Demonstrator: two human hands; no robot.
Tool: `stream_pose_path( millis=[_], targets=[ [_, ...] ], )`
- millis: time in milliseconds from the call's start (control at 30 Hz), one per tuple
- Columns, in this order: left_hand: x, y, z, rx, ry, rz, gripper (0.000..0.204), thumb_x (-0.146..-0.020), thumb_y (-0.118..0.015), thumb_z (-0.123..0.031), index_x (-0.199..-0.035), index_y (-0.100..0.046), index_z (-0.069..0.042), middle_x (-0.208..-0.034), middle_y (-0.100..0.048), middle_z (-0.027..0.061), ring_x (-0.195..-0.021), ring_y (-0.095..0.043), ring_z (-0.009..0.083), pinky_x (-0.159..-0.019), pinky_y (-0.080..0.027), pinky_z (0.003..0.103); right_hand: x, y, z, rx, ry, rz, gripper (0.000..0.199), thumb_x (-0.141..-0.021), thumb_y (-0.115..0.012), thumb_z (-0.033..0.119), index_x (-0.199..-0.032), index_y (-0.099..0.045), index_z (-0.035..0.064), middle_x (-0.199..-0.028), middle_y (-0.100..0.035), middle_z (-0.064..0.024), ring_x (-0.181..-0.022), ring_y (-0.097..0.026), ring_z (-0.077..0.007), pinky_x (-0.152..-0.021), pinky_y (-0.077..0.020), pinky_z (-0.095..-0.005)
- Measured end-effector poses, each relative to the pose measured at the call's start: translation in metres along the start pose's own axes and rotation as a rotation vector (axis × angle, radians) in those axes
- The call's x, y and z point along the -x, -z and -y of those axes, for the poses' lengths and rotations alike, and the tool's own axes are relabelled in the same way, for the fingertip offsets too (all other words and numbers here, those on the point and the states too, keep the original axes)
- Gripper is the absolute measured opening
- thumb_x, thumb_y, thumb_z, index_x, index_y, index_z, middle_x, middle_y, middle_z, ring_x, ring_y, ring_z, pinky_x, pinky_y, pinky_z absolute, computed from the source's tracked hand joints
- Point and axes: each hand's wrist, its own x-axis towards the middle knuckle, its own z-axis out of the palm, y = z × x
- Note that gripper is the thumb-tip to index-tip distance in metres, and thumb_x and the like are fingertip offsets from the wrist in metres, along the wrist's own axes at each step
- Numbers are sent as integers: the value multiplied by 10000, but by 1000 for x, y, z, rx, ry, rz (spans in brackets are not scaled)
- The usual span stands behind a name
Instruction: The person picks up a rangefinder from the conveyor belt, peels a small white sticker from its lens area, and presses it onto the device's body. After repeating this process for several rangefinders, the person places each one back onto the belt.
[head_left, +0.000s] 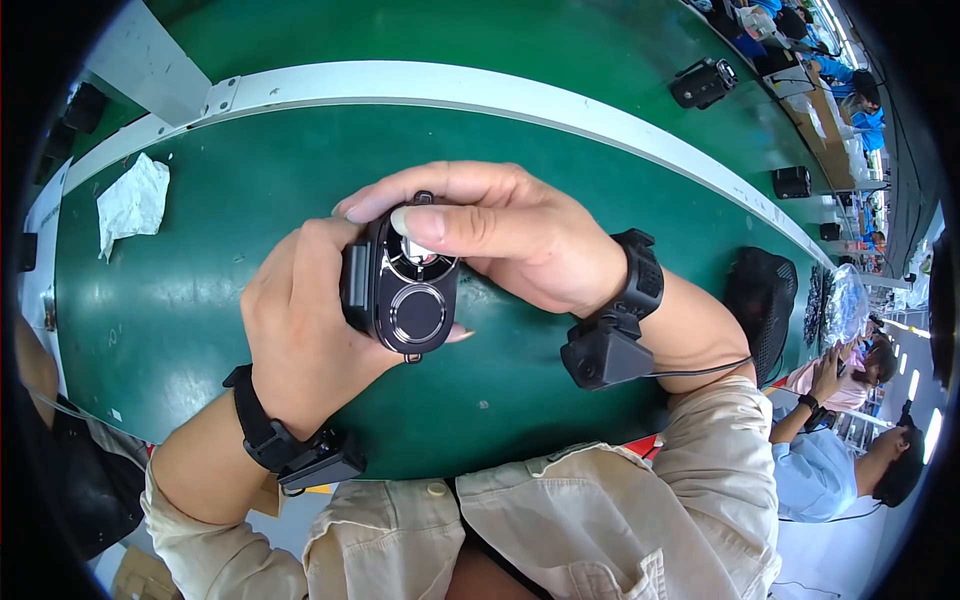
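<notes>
Black and glossy, the small fan device (402, 290) is held above the green conveyor belt (180, 300), between both hands, near the person's chest.

Head view: the left hand (300, 335) cradles the device from its left side and back, fingers wrapped and closed on the casing, a fingertip showing at its lower right edge. The right hand (500, 235) comes over from the right and above; its thumb (440, 225) presses across the round fan opening at the top, the forefinger arched over the upper edge, so it too is clamped on the device. The long axis runs roughly up-down in the picture, round disc face below, fan grille above. Something pale under the thumb may be a label; this cannot be told for sure. A crumpled white cloth (132, 203) lies well apart to the left. Both wrists carry black strapped units.
</notes>
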Motion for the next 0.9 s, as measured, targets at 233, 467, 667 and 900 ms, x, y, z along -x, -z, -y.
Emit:
stream_pose_path(
  millis=[233,467,667,900],
  targets=[
    [2,-3,2,40,56,-5,777,-484,-927,-439,-972,-491,-20,-753,-624,110,-638,-653,265,-538,-521,339,-1,-16,-13,-132,87,-40,362,-993,-479,206,-1277,-519,-15,-1366,-487,-166,-1276,-452,-228,-1050,-380,-372],
    [-3,-3,5,155,2,14,800,-472,-930,-388,-1045,-514,-16,-820,-620,90,-587,-610,227,-477,-487,294,0,-13,-12,-90,159,-75,343,-994,-475,172,-1289,-498,-2,-1387,-460,-174,-1266,-467,-227,-1023,-413,-357],
    [-7,3,0,235,38,169,793,-496,-898,-261,-1174,-548,-45,-923,-602,55,-552,-527,147,-447,-431,234,-3,-5,-8,97,353,-64,311,-920,-610,100,-1215,-574,6,-1255,-552,-156,-1075,-588,-223,-903,-482,-337],
    [-6,4,0,258,38,133,722,-499,-868,-221,-1138,-577,-50,-945,-619,54,-607,-567,127,-475,-460,229,5,9,34,1236,873,-41,164,-751,-720,64,-901,-698,2,-931,-620,-90,-815,-595,-238,-711,-483,-338]
  ],
)
